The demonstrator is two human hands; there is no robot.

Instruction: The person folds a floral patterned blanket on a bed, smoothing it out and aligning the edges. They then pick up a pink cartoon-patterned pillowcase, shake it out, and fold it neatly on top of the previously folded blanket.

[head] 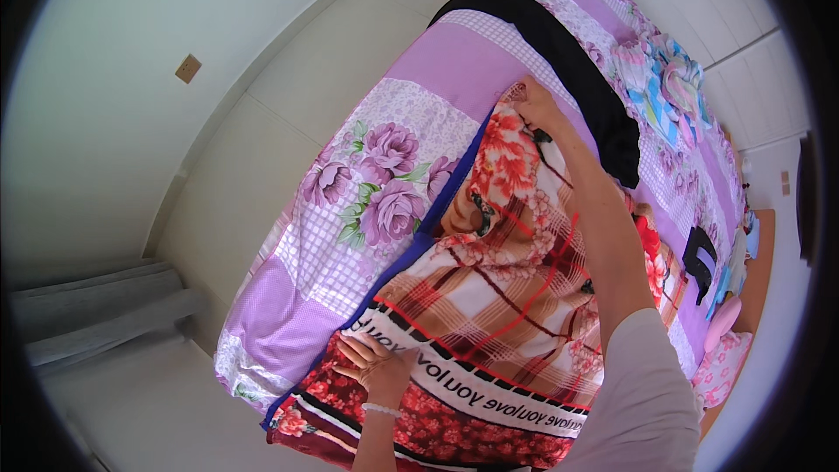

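Note:
A plush blanket (472, 321) with plaid, red flowers and a printed band of lettering lies spread over a bed with a purple floral sheet (393, 183). Its blue bound edge (393, 269) runs diagonally across the sheet, with a small bend midway. My right hand (539, 105) reaches far forward, its fingers closed on the blanket's far corner. Nearer to me, my left hand (380, 367), with a white beaded bracelet (381, 410) at the wrist, rests palm down on the blanket beside the blue edge. Its fingers are spread. My right forearm hides part of the blanket.
A long black cloth (564, 52) lies across the bed beyond my right hand. Crumpled multicoloured cloth (668, 85), a small black item (701, 265) and a pink pillow (721, 370) are at the right. A grey curtain (105, 308) hangs at the left; white cabinet doors (714, 6) stand behind.

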